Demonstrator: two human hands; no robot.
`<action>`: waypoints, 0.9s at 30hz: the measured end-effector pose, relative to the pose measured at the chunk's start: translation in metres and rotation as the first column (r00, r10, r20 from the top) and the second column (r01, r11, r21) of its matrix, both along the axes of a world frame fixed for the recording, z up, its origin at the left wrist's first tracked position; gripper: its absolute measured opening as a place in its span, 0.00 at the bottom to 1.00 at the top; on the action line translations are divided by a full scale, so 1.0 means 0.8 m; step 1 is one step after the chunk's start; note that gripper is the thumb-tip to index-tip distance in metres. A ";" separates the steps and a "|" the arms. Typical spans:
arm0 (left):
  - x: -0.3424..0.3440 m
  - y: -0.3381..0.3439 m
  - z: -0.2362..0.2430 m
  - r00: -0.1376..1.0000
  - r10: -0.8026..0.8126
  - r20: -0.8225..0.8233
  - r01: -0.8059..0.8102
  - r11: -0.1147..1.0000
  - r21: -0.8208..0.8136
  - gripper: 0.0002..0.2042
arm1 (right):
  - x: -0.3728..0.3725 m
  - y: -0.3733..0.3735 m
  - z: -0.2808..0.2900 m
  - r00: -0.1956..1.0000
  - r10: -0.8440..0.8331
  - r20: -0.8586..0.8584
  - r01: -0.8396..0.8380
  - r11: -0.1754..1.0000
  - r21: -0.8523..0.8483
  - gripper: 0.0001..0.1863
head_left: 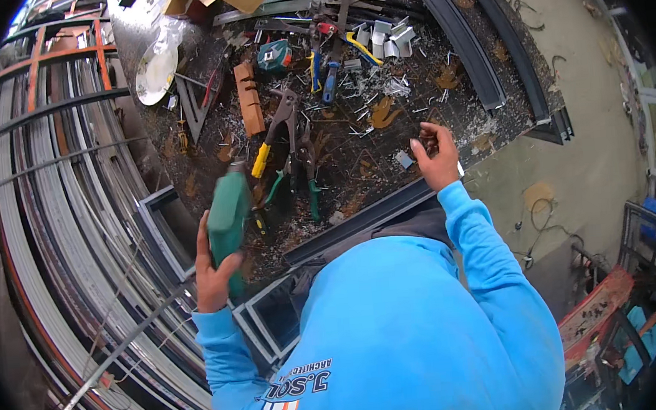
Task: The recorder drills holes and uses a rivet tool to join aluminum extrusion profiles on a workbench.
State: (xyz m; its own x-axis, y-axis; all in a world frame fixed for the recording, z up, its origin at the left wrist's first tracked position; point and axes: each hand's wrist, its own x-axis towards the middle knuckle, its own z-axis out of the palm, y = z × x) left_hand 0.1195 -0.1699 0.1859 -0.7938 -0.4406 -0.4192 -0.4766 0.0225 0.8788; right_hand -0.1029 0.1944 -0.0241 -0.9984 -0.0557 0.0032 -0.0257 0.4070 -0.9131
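Note:
My left hand is wrapped round a green block-shaped object with a dark grey tip. Motion blurs it, so its exact kind cannot be told. Raised over the near right part of the table, my right hand has its fingers curled toward the thumb; whether anything is between them is hidden. A small grey piece lies just left of it. Between my hands are pliers with a yellow grip and a green-handled hand tool.
A notched wooden block, a teal tape measure and a blue-handled tool lie farther back among metal scraps. Long dark profiles cross the right side. Racked profiles fill the left. A dark profile borders the near edge.

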 end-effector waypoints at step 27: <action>-0.171 -0.024 -0.307 0.996 -0.092 0.001 0.072 0.776 -0.627 0.16 | -0.072 -0.075 -0.009 0.930 0.309 0.199 -0.355 0.896 0.268 0.09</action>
State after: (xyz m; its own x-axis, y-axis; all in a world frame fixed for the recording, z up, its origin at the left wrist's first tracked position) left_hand -0.0173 -0.1890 -0.0599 -0.8460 -0.5308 -0.0507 -0.4229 0.6100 0.6701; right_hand -0.1606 0.1342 -0.0310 -0.9091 -0.3595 -0.2104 -0.0816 0.6489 -0.7565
